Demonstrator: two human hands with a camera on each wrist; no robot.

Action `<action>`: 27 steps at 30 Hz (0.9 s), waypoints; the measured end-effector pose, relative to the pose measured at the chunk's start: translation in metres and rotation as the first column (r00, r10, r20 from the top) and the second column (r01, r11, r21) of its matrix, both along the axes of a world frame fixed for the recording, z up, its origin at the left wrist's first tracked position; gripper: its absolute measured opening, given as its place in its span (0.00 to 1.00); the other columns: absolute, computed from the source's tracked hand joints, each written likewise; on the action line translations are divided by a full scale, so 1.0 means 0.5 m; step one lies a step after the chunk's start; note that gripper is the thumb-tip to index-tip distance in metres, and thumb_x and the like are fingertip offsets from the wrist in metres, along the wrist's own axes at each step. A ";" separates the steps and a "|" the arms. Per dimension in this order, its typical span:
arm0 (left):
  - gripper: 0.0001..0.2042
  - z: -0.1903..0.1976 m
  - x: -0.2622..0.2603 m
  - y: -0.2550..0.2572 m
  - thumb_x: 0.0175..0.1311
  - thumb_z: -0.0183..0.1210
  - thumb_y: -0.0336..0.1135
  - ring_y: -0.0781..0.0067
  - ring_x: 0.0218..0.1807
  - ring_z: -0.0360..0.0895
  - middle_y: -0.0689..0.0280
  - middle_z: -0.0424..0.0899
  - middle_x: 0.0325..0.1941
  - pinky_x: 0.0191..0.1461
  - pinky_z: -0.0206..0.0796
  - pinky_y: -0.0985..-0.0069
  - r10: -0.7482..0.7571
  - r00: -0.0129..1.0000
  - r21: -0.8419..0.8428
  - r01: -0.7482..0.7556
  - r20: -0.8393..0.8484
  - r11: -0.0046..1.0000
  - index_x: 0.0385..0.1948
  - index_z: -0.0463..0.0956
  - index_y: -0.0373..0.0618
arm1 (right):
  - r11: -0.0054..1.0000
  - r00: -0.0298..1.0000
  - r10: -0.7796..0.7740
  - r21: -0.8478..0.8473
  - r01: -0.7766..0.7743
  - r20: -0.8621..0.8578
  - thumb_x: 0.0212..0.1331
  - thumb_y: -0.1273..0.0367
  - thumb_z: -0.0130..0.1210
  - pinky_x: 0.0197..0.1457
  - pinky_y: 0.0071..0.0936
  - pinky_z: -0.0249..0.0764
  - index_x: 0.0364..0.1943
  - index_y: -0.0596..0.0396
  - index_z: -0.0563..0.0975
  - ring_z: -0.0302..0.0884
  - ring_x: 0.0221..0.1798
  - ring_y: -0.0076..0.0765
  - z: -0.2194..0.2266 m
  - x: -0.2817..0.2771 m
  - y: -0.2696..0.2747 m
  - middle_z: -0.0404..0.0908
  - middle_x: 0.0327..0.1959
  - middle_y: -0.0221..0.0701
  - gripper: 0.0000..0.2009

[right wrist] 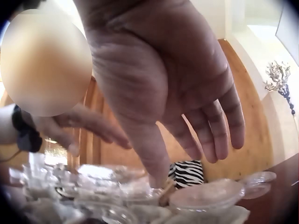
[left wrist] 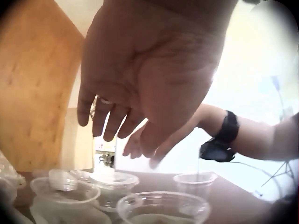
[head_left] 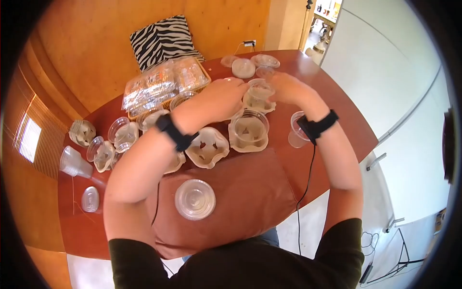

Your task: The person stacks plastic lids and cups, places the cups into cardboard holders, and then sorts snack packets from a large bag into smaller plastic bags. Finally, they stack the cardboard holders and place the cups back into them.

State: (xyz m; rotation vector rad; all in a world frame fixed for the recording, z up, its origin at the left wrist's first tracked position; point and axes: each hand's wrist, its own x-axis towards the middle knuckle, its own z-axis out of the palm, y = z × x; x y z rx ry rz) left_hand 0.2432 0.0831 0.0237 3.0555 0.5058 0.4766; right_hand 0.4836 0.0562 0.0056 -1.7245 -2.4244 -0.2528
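My left hand (head_left: 219, 98) reaches over the back row of cups, its fingers extended and empty in the left wrist view. To its right, my right hand (head_left: 291, 90) hovers beside a clear plastic cup (head_left: 260, 90) in a moulded pulp cup holder (head_left: 267, 106). The right wrist view shows straight fingers (right wrist: 217, 126) with nothing held. Closer to me, a clear round cup (head_left: 249, 120) sits in another pulp holder (head_left: 248, 143). A pulp holder (head_left: 207, 148) without a cup stands to the left of it.
Clear lids (head_left: 243, 68) lie at the back. Another clear cup (head_left: 297, 137) is by my right wrist. A clear round container (head_left: 195, 199) stands in front of me. Wrapped packs (head_left: 159, 82) fill a basket at the back left. Stacked cups (head_left: 76, 162) lie at the left.
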 end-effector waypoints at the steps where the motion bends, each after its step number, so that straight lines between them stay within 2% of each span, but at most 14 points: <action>1: 0.24 -0.013 0.033 0.035 0.51 0.60 0.29 0.48 0.49 0.74 0.51 0.77 0.47 0.53 0.67 0.61 0.018 1.000 0.052 -0.018 -0.008 0.998 0.53 0.68 0.38 | 0.999 0.995 -0.016 0.040 0.012 0.103 0.45 0.65 0.63 0.48 0.38 0.75 0.41 0.56 0.79 0.79 0.41 0.47 -0.028 0.004 0.016 0.81 0.37 0.43 0.17; 2: 0.24 -0.021 0.062 0.055 0.50 0.60 0.29 0.49 0.47 0.75 0.51 0.79 0.45 0.51 0.68 0.61 0.020 0.999 0.047 -0.018 -0.049 0.999 0.53 0.69 0.39 | 0.996 0.978 -0.037 0.082 0.021 0.204 0.44 0.66 0.63 0.50 0.38 0.75 0.39 0.56 0.80 0.80 0.42 0.47 -0.045 0.006 0.027 0.81 0.37 0.43 0.16; 5: 0.21 -0.047 0.125 0.101 0.48 0.61 0.28 0.50 0.41 0.78 0.54 0.81 0.37 0.46 0.71 0.62 0.041 0.989 0.073 -0.031 -0.141 0.997 0.48 0.73 0.41 | 0.991 0.973 -0.131 -0.012 0.136 0.192 0.43 0.69 0.63 0.50 0.37 0.77 0.35 0.56 0.81 0.80 0.43 0.45 -0.064 -0.014 0.029 0.82 0.38 0.40 0.13; 7: 0.18 -0.088 0.152 0.128 0.46 0.62 0.28 0.51 0.38 0.80 0.55 0.82 0.33 0.43 0.72 0.63 0.075 0.984 0.142 -0.052 -0.164 0.989 0.43 0.76 0.42 | 0.978 0.964 -0.155 -0.105 0.181 0.216 0.41 0.66 0.66 0.50 0.37 0.76 0.37 0.57 0.80 0.79 0.45 0.44 -0.054 -0.028 0.036 0.81 0.41 0.42 0.17; 8: 0.12 -0.103 0.168 0.140 0.43 0.63 0.28 0.55 0.37 0.81 0.57 0.83 0.31 0.41 0.72 0.64 0.097 0.964 0.241 -0.036 -0.246 0.970 0.34 0.80 0.43 | 0.967 0.960 -0.165 -0.156 0.203 0.226 0.40 0.64 0.68 0.49 0.37 0.76 0.38 0.57 0.80 0.79 0.47 0.44 -0.050 -0.032 0.036 0.80 0.43 0.43 0.19; 11: 0.06 -0.118 0.183 0.158 0.45 0.61 0.28 0.57 0.34 0.81 0.58 0.83 0.28 0.38 0.72 0.65 0.120 0.935 0.288 -0.020 -0.334 0.957 0.28 0.81 0.45 | 0.988 0.964 -0.133 -0.044 0.147 0.228 0.40 0.65 0.65 0.43 0.36 0.78 0.29 0.57 0.82 0.81 0.40 0.45 -0.047 -0.038 0.021 0.82 0.35 0.42 0.12; 14: 0.04 -0.119 0.178 0.153 0.49 0.57 0.28 0.58 0.31 0.81 0.60 0.83 0.25 0.35 0.73 0.66 0.088 0.969 0.406 0.014 -0.232 0.914 0.24 0.82 0.46 | 0.996 0.976 -0.089 0.020 0.087 0.200 0.40 0.66 0.63 0.41 0.37 0.78 0.25 0.57 0.82 0.82 0.36 0.46 -0.055 -0.035 0.019 0.82 0.30 0.42 0.10; 16: 0.05 -0.115 0.175 0.150 0.50 0.56 0.28 0.58 0.30 0.81 0.59 0.83 0.25 0.34 0.73 0.65 0.060 0.968 0.406 0.047 -0.246 0.912 0.25 0.81 0.46 | 0.999 0.976 -0.051 0.023 0.048 0.214 0.41 0.66 0.62 0.41 0.37 0.78 0.24 0.57 0.82 0.82 0.35 0.47 -0.055 -0.033 0.016 0.83 0.30 0.42 0.09; 20: 0.05 -0.105 0.173 0.138 0.51 0.55 0.28 0.58 0.31 0.81 0.57 0.83 0.27 0.34 0.73 0.64 0.049 0.969 0.353 0.041 -0.242 0.935 0.25 0.81 0.44 | 0.995 0.974 -0.058 -0.072 0.075 0.218 0.43 0.66 0.60 0.41 0.38 0.77 0.25 0.57 0.81 0.81 0.35 0.47 -0.041 -0.030 0.015 0.82 0.30 0.43 0.08; 23: 0.08 -0.081 0.169 0.126 0.55 0.51 0.28 0.57 0.37 0.82 0.56 0.84 0.34 0.40 0.74 0.65 0.083 0.950 0.247 -0.006 -0.302 0.969 0.29 0.82 0.42 | 0.988 0.977 -0.049 -0.130 0.077 0.205 0.45 0.67 0.58 0.41 0.39 0.77 0.25 0.58 0.81 0.81 0.35 0.48 -0.023 -0.031 0.010 0.82 0.29 0.44 0.08; 27: 0.10 -0.082 0.165 0.137 0.57 0.50 0.28 0.54 0.42 0.81 0.53 0.83 0.39 0.45 0.73 0.64 0.102 0.963 0.003 -0.105 -0.249 0.994 0.33 0.82 0.41 | 0.988 0.978 -0.050 -0.130 0.078 0.204 0.45 0.67 0.58 0.41 0.40 0.77 0.26 0.58 0.81 0.81 0.35 0.48 -0.028 -0.037 0.011 0.82 0.29 0.44 0.08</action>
